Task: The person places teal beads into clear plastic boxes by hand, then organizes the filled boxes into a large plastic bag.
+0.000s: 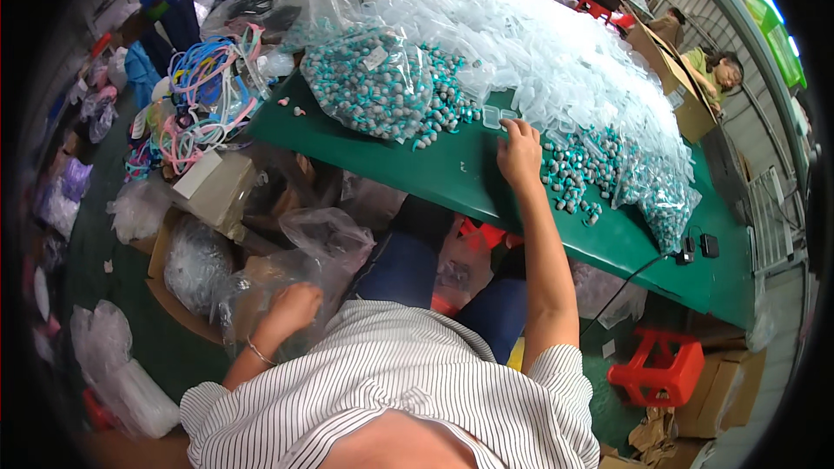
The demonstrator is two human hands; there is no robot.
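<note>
My right hand reaches over the green table, fingers bent down onto a small clear plastic case at the edge of a big heap. A second such case lies just left of it. Low at my left side, my left hand is closed beside a crumpled clear plastic bag; what its fingers hold, if anything, is hidden. Small grey and teal pieces lie on both sides of my right hand: a bulging clear bag of them to the left, a loose pile to the right.
The heap of clear cases covers the table's far side. At the right end are a black adapter with a cable. An open carton holding plastic bags stands at lower left, a red stool at lower right. Another person sits beyond cartons.
</note>
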